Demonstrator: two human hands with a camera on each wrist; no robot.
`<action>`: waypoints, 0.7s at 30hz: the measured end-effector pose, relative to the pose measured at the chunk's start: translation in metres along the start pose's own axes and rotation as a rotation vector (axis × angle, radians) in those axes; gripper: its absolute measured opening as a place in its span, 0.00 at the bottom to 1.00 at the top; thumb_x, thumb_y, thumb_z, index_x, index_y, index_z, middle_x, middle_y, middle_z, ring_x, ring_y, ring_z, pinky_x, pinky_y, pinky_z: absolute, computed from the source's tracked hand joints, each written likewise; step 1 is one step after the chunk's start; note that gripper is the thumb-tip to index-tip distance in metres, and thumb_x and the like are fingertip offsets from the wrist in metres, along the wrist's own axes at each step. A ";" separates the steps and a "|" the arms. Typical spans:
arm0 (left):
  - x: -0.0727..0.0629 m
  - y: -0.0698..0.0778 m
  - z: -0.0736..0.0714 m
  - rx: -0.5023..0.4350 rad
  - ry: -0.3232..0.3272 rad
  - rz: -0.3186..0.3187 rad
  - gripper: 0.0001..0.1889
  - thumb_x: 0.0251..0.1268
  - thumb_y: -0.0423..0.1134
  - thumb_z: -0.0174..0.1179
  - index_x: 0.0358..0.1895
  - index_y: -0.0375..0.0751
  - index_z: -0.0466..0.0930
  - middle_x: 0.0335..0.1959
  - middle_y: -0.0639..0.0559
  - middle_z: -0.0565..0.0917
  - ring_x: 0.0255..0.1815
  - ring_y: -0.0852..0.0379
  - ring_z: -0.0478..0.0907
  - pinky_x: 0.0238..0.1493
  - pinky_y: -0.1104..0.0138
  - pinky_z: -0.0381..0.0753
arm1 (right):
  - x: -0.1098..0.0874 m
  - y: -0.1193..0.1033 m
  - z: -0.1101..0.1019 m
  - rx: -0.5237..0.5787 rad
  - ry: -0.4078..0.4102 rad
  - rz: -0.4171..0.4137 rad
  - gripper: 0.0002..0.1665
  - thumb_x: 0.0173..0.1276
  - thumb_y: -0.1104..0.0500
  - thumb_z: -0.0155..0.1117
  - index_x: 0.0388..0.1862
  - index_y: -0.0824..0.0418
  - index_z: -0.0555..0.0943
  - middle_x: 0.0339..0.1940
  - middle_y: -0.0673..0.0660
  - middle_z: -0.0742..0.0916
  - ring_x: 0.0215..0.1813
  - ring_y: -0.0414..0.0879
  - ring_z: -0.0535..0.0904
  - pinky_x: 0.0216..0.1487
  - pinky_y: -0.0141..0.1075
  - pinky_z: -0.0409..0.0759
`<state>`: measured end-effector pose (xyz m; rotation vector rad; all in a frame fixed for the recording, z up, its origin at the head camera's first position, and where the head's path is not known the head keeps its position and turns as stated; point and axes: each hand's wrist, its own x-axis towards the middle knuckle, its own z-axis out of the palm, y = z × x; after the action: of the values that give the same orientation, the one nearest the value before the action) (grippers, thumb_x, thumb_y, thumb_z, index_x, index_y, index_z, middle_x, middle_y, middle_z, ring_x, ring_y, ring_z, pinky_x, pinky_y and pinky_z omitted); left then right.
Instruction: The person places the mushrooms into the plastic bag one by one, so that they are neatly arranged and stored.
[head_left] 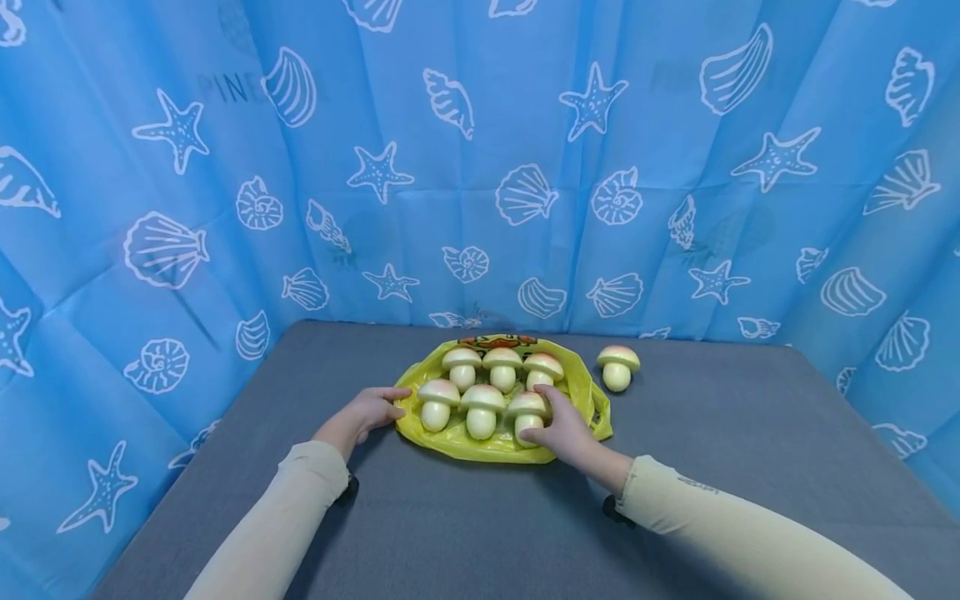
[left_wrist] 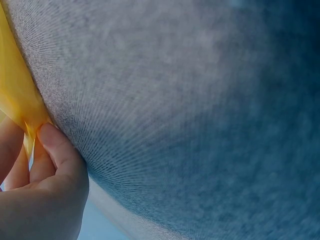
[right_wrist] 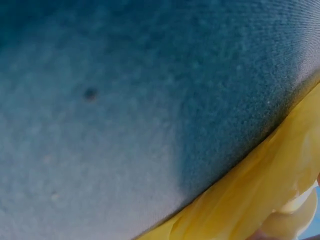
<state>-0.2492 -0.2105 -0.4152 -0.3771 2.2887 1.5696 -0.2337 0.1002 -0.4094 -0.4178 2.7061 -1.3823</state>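
A yellow plastic bag (head_left: pixel 457 446) lies flattened on the table, with several toy mushrooms standing on it in two rows. They have pale stems and cream caps tinged with pink. At the bag's left edge my left hand (head_left: pixel 371 410) pinches the plastic between thumb and fingers, as the left wrist view shows of the bag (left_wrist: pixel 20 95). My right hand (head_left: pixel 564 429) holds the front-right mushroom (head_left: pixel 528 408), thumb at its stem and fingers over the cap. In the right wrist view the bag (right_wrist: pixel 245 195) fills the lower right corner, and the hand is mostly out of frame.
Another toy mushroom (head_left: pixel 618 368) stands on the grey table (head_left: pixel 465 533), off the bag to the back right. A loop-like bag handle (head_left: pixel 602 412) lies at the right. Behind the table hangs a blue curtain (head_left: pixel 465 225) with white shells and starfish.
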 end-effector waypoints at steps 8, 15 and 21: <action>-0.002 0.002 0.000 0.004 0.005 -0.012 0.24 0.71 0.30 0.54 0.69 0.41 0.71 0.74 0.35 0.58 0.73 0.40 0.56 0.68 0.52 0.62 | 0.003 0.002 0.003 0.003 -0.012 -0.012 0.44 0.59 0.68 0.71 0.71 0.74 0.61 0.69 0.72 0.69 0.69 0.65 0.64 0.64 0.57 0.66; -0.002 0.002 0.001 -0.006 0.010 -0.014 0.23 0.71 0.29 0.53 0.69 0.40 0.70 0.74 0.35 0.58 0.73 0.40 0.57 0.69 0.48 0.59 | 0.003 0.001 0.000 -0.006 -0.020 -0.009 0.46 0.60 0.67 0.70 0.73 0.73 0.59 0.71 0.72 0.66 0.70 0.66 0.62 0.64 0.57 0.66; -0.001 0.000 0.002 -0.017 0.017 -0.014 0.23 0.71 0.29 0.53 0.68 0.40 0.70 0.74 0.35 0.59 0.72 0.41 0.59 0.69 0.48 0.59 | 0.000 -0.002 -0.004 -0.013 -0.013 0.011 0.46 0.60 0.67 0.71 0.73 0.73 0.58 0.71 0.73 0.66 0.63 0.65 0.69 0.55 0.52 0.74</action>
<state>-0.2475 -0.2089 -0.4153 -0.4115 2.2817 1.5855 -0.2338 0.1019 -0.4052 -0.4108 2.7039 -1.3557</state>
